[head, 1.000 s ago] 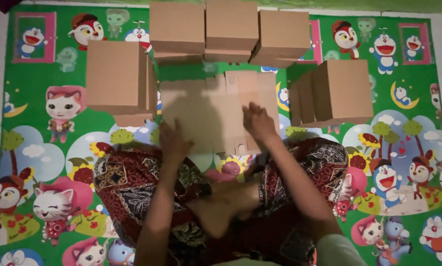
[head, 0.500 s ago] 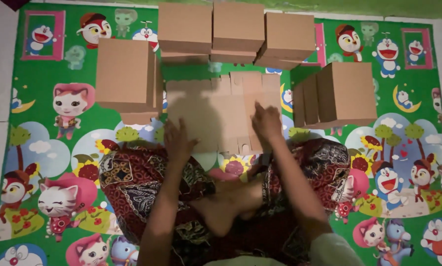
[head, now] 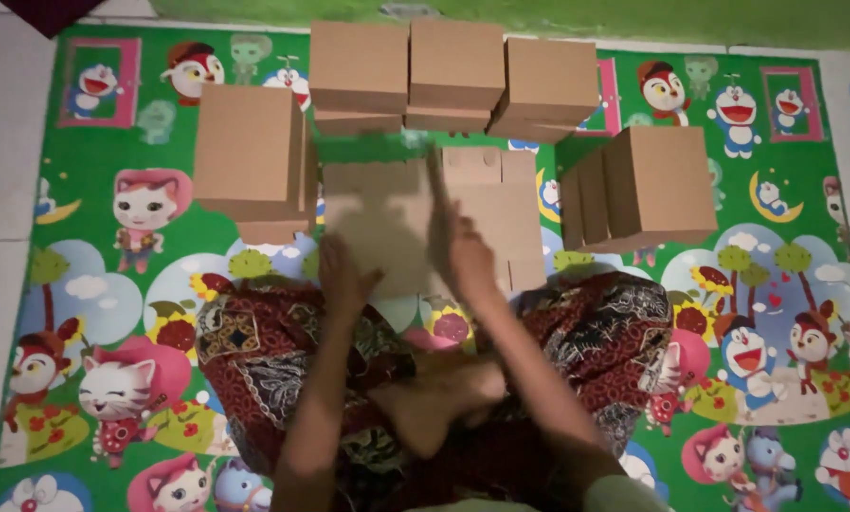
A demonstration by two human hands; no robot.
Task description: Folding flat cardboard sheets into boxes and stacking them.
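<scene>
Head view — both hands, left hand [head: 344, 275] and right hand [head: 468, 251], press fingers on the flat brown cardboard sheet [head: 387, 218] — grasping it, brown folded boxes [head: 406, 66] just behind.

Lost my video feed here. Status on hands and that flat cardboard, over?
Left hand and right hand both on the flat cardboard sheet, one panel lifting. Grip blurred. Folded boxes ring it; nothing in the way.

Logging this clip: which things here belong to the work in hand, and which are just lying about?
In hand:
- flat cardboard blank
- left hand
- right hand

Lying about:
- folded boxes, back row
- box stack, left
- box stack, right
- cartoon play mat
</scene>
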